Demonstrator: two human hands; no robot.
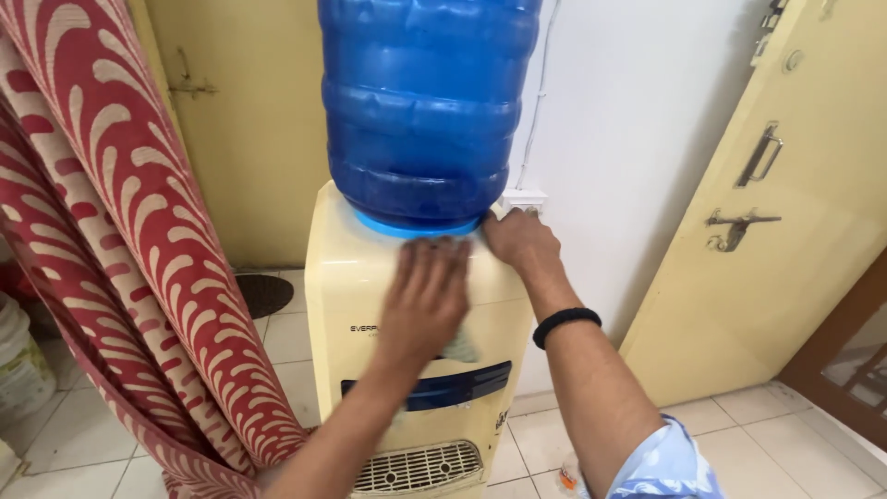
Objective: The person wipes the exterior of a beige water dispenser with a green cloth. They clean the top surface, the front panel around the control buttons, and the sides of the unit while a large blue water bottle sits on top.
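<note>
A cream-coloured water dispenser stands on pale floor tiles against a white wall. Seated upside down in its top is a large blue water bottle, its neck set in a light blue collar; the ribbed plastic is translucent and dark all the way up, so the level of what it holds cannot be told.

The left hand lies flat on the dispenser's sloping top, just below the collar, fingers spread and pressing a pale cloth whose corner shows under the palm. The right hand rests at the dispenser's upper right corner, beside the collar, fingers curled over the edge; whether it grips anything is hidden. A black band circles that wrist.

Lower on the dispenser's front sit a dark blue panel and a slotted drip tray. Left of the dispenser hangs a red and cream patterned curtain, and far left of it stands a white bucket, contents unseen. Right of the dispenser is a yellow door.
</note>
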